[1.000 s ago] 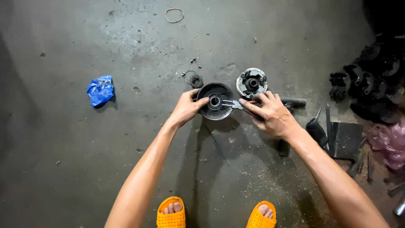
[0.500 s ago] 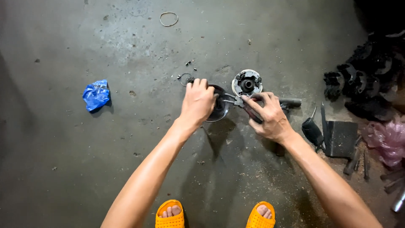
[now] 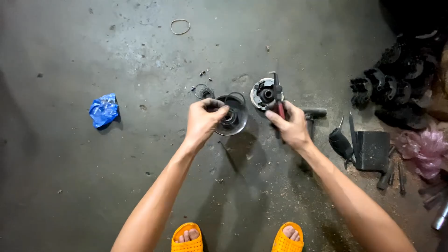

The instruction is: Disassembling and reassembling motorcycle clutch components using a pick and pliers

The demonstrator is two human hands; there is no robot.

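Head view shows a person squatting over a grey concrete floor (image 3: 116, 186), both arms reaching forward. The left hand (image 3: 204, 122) is closed, its fingertips pinching something small at the rim of a dark round pulley disc (image 3: 235, 116) that lies flat on the floor; what exactly is pinched I cannot tell, it may be a thin ring or clip. The right hand (image 3: 291, 125) is closed around a pair of red-handled pliers (image 3: 278, 100), whose nose points far, over a second round part, a clutch-like hub (image 3: 264, 92) just to the right of the disc. A small wire ring (image 3: 201, 90) lies on the floor just beyond the left hand. A black socket handle (image 3: 313, 112) lies right of the right hand. Farther right are a dark metal block (image 3: 373, 149), a pile of black parts (image 3: 401, 88) and a pink plastic bag (image 3: 427, 147); far left lies a crumpled blue rag (image 3: 103, 110), and the person's orange slippers (image 3: 186, 238) show at the near edge. I judge the step to be taking a small retaining piece off the disc centre. The next move would need a steady pinch with the left fingers while the pliers are brought to the disc hub, so the small piece does not spring away.
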